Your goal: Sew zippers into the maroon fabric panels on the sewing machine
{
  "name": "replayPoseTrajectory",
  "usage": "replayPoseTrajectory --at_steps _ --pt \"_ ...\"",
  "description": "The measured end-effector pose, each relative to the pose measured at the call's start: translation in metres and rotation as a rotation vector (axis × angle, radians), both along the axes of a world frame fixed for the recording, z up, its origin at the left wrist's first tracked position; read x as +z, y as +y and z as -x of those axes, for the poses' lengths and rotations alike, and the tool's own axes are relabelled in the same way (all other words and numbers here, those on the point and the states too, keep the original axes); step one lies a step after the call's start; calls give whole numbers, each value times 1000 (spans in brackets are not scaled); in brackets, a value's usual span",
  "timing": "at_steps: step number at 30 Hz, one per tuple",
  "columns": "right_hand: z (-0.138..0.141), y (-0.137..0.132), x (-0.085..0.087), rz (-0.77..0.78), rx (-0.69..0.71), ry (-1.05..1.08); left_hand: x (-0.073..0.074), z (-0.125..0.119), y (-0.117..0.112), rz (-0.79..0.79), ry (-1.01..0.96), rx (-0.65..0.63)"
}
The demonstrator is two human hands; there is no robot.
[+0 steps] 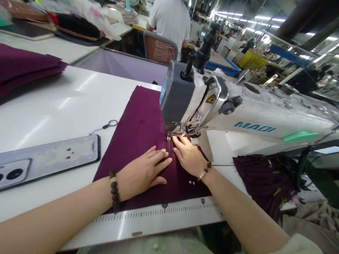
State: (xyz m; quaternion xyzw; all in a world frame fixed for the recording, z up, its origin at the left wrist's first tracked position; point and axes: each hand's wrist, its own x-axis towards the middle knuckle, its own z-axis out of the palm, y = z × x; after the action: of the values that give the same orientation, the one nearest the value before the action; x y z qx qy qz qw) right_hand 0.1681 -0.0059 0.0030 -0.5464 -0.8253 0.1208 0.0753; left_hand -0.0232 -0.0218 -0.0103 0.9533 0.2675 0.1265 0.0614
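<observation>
A dark purple fabric panel [137,120] lies flat on the white table, passing under the presser foot [168,137] of a sewing machine [217,102]. My left hand [145,169] rests on the fabric, fingers stretched out and palm down, left of a narrow dark strip or slit [171,146] that runs toward me from the foot. My right hand [189,153] lies on the fabric on the other side of that line, its fingers extended, fingertips close beside the foot and lit by the machine lamp. Both hands press on the cloth without gripping it.
A phone [53,157] with a ring strap [112,122] lies at left. Stacked purple fabric [26,70] is behind it. Purple pieces with zippers [265,180] hang at right. A ruler strip [148,211] lines the front edge. A person [171,24] sits beyond.
</observation>
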Motion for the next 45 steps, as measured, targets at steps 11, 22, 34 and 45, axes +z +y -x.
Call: replayPoseTrajectory --at_steps 11,22,34,45 --pt "-2 2 1 23 -6 11 2 0 3 23 -19 -11" --pt "-6 15 -5 10 21 7 0 -1 12 25 -3 -8" --pt "-8 32 -11 -56 28 -67 0 1 30 39 32 -16" --pt "-9 47 -22 -49 61 -220 3 2 47 17 40 -48"
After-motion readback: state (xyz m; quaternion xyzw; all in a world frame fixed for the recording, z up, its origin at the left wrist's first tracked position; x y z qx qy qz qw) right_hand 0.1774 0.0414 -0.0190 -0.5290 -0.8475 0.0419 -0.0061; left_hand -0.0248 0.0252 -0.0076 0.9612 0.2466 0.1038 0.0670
